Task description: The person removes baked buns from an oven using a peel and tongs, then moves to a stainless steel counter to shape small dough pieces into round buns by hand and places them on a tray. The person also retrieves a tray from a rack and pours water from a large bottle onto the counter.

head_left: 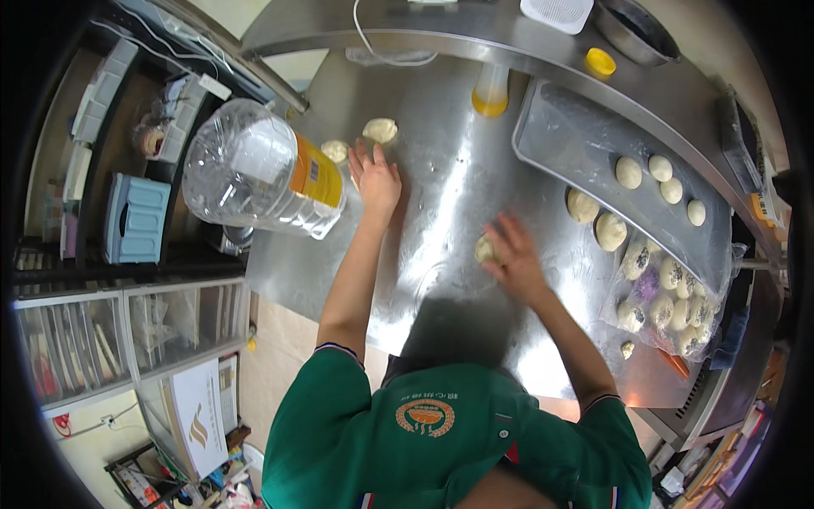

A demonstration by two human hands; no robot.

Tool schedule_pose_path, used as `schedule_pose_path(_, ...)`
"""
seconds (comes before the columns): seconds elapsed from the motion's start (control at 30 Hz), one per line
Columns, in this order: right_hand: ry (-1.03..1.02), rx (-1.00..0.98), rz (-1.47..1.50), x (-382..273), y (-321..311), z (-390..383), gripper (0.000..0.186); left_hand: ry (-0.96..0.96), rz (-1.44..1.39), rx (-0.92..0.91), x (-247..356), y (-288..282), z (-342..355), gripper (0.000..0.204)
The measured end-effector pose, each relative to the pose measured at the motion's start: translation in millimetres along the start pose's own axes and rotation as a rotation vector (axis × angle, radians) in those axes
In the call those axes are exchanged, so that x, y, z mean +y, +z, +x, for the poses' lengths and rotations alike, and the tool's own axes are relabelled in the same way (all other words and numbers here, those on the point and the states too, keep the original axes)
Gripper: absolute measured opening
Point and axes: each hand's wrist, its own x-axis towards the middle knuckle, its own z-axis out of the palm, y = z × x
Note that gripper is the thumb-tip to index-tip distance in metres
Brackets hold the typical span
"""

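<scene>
My left hand (376,180) lies palm down on the steel table, fingers stretched out and apart. Just beyond its fingertips are a pale dough piece (380,130) and a smaller one (335,151); whether anything is under the palm is hidden. Nearer the table's middle, my right hand (517,261), slightly blurred, curls around a small dough ball (484,248) that shows between thumb and fingers. Two larger dough balls (582,205) (610,231) sit on the table to the right of that hand.
A metal tray (577,127) holding several dough balls stands at the right, beside a clear bag (632,293) of dark-speckled buns. A big clear plastic jug (246,170) is at the left. A yellow-based bottle (490,92) stands under the raised shelf (407,41). A dough scrap (627,349) lies near the front edge.
</scene>
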Motion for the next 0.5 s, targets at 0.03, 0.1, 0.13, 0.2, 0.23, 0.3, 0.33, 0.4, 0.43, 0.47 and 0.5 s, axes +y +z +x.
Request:
schedule_pose_path(0.03, -0.023, -0.016, 0.005, -2.1, 19.9, -3.4, 0.064, -0.029, 0.002, -0.007, -12.7, 16.6, 13.3, 0.064)
schedule_pose_path(0.1, -0.017, -0.035, -0.007, -2.1, 44.8, -7.7, 0.062, -0.021, -0.004, 0.087, -23.2, 43.5, 44.8, 0.067)
schedule_pose_path(0.13, -0.021, 0.000, 0.019, -2.4, 50.0, -9.6, 0.061, -0.090, 0.014, 0.020, -24.8, 49.9, 58.9, 0.067)
schedule_pose_path(0.2, 0.009, -0.106, -0.039, -2.6, 50.5, -13.7, 0.064, -0.225, -0.049, -0.132, -13.6, 49.8, 80.8, 0.064)
schedule_pose_path(0.23, 0.039, -0.202, -0.059, -2.3, 47.3, -15.5, 0.065, -0.291, -0.082, -0.239, -4.5, 43.6, 86.6, 0.063)
schedule_pose_path(0.3, 0.058, -0.143, 0.008, 0.4, 38.2, -18.6, 0.067, -0.150, -0.138, -0.108, 14.9, 21.8, 85.5, 0.052)
schedule_pose_path(0.33, 0.101, -0.143, 0.078, 2.1, 33.9, -20.6, 0.067, -0.070, -0.152, -0.063, 24.6, 8.7, 77.2, 0.049)
schedule_pose_path(0.4, 0.171, -0.123, 0.163, 5.0, 28.4, -22.5, 0.062, 0.208, -0.242, 0.179, 35.9, -16.9, 42.3, 0.043)
schedule_pose_path(0.43, 0.200, -0.109, 0.184, 6.3, 27.6, -21.1, 0.057, 0.278, -0.239, 0.143, 37.5, -27.3, 17.5, 0.040)
schedule_pose_path(0.47, 0.237, -0.075, 0.216, 5.7, 27.6, -19.4, 0.053, 0.278, -0.240, 0.078, 31.1, -38.9, -9.1, 0.040)
schedule_pose_path(0.5, 0.227, -0.071, 0.246, 5.2, 29.3, -13.9, 0.051, 0.325, -0.242, 0.052, 25.1, -45.9, -35.3, 0.040)
